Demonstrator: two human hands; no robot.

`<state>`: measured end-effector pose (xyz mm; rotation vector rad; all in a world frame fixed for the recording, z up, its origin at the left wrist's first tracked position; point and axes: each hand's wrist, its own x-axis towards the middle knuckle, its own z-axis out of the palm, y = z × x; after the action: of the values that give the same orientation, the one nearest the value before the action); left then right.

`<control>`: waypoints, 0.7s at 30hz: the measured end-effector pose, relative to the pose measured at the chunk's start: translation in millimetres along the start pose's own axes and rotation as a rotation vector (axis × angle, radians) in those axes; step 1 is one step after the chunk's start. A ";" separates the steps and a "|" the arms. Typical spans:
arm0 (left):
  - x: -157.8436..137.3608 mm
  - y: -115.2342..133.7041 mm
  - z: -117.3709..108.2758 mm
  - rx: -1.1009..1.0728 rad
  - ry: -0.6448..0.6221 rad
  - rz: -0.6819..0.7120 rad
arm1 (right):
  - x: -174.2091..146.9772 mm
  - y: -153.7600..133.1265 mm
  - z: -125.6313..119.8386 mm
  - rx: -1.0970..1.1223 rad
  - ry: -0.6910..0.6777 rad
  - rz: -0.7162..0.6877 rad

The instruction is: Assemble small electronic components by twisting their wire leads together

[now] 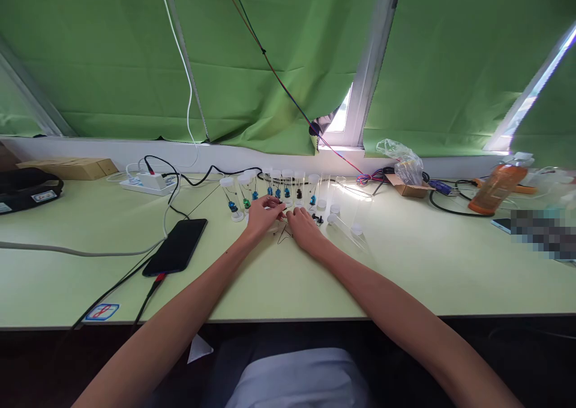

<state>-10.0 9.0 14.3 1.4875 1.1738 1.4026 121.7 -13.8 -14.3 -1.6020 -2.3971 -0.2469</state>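
Note:
My left hand (264,215) is closed in a pinch over the middle of the table, with a small dark bit showing at its fingertips. My right hand (302,227) lies close beside it, fingers curled down and pressed together; whatever they grip is hidden. Thin dark wires (283,235) stick out below the fingertips toward me. Just beyond both hands stands a row of several clear tubes with white caps, among them a tube (231,199) with a blue piece on wire inside. Small black pieces (318,219) lie right of my right hand, near an uncovered-looking clear tube (348,233) on its side.
A black phone (175,247) with a cable plugged in lies at the left. Behind it sits a white power strip (150,183) with tangled cables. An orange drink bottle (499,183) leans at the right, near a small cardboard box (409,186) holding clear plastic.

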 end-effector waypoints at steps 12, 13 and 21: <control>0.4 0.2 0.7 0.009 -0.008 0.002 | -1.6 -3.1 -8.5 -0.033 -0.045 0.048; 0.3 0.1 0.8 0.008 -0.009 0.003 | -1.6 -2.8 -8.3 -0.032 -0.044 0.049; 0.2 -1.0 0.5 0.027 -0.014 0.021 | -1.2 0.2 -2.0 0.008 0.003 0.060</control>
<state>-9.6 9.5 13.4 1.5296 1.1758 1.3932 122.6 -15.3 -12.8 -1.6657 -2.3401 -0.2286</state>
